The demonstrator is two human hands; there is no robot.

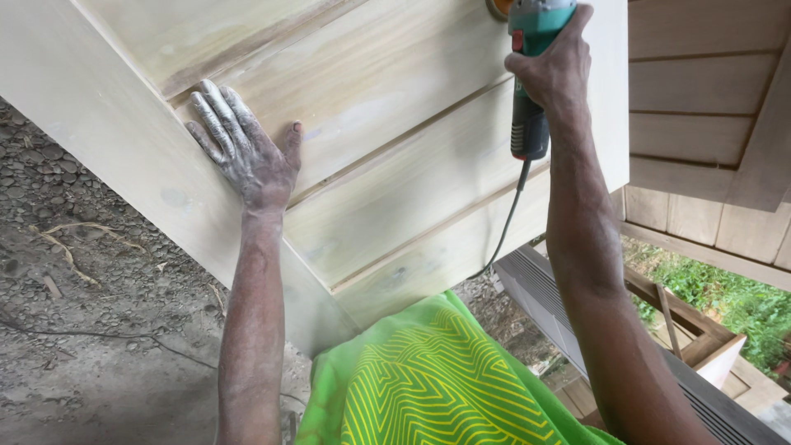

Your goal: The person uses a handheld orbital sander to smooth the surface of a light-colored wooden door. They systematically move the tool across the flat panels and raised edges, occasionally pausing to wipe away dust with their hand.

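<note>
Head view, step in hand: I judge I am in the middle of sanding the pale wooden door panel (387, 173), working near its far top edge.
Right hand: my right hand (550, 70) is closed tight around the body of the green power sander (531, 74); its orange disc (498, 8) just shows at the top of the frame, against the wood.
Left hand: my left hand (245, 147), white with dust, lies open and flat on the panel, fingers spread, pressing it steady beside a groove.
Where the panel is: it lies tilted across in front of me, above my lap in its green and yellow cloth (428, 383).
Next move calls for: by my reckoning, a firm flat brace from the left and an even sweep along the grain, keeping the disc level over the grooves.
Cord: the black power cord (504, 227) hangs from the sander across the lower boards; it could snag on the panel edge.
Around: gravel ground (91, 272) to the left, a wooden wall (709, 124) and a dark slatted piece (544, 288) to the right, green plants (733, 305) beyond.
</note>
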